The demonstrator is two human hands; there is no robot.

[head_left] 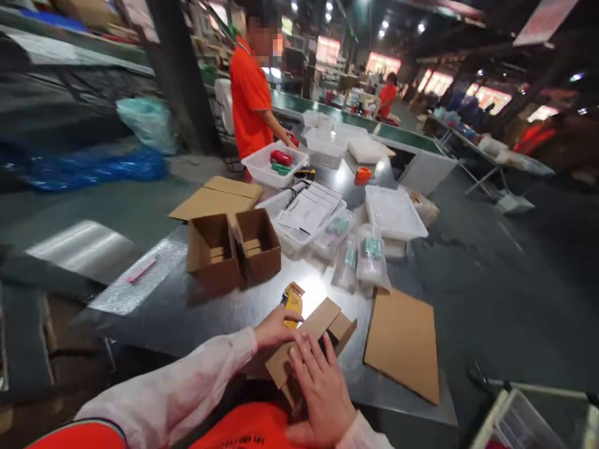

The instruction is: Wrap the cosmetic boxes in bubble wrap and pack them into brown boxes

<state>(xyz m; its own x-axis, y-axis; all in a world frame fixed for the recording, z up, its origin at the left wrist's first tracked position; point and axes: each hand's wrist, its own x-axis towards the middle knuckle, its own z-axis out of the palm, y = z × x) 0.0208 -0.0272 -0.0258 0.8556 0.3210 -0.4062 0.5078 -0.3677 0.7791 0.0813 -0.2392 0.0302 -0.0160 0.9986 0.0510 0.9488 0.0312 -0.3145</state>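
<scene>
A small cardboard box [322,318] stands tilted at the table's near edge, its flaps partly raised and something dark showing in the gap. My right hand [322,390] lies over it with fingers stretched out and pressed on the cardboard. At the box's left side is my left hand [275,327], its fingers apart, the fingertips touching or very near a flap. Just beyond that hand sits a yellow tape dispenser [294,300]; whether the fingers touch it I cannot tell.
Two open cardboard boxes [213,268] stand left of centre. Flat cardboard [402,343] lies at right. Bubble-wrapped packs [372,255], a basket with papers [311,209] and a white tray [395,212] are farther back. A co-worker in orange [250,93] stands by a basket [255,165].
</scene>
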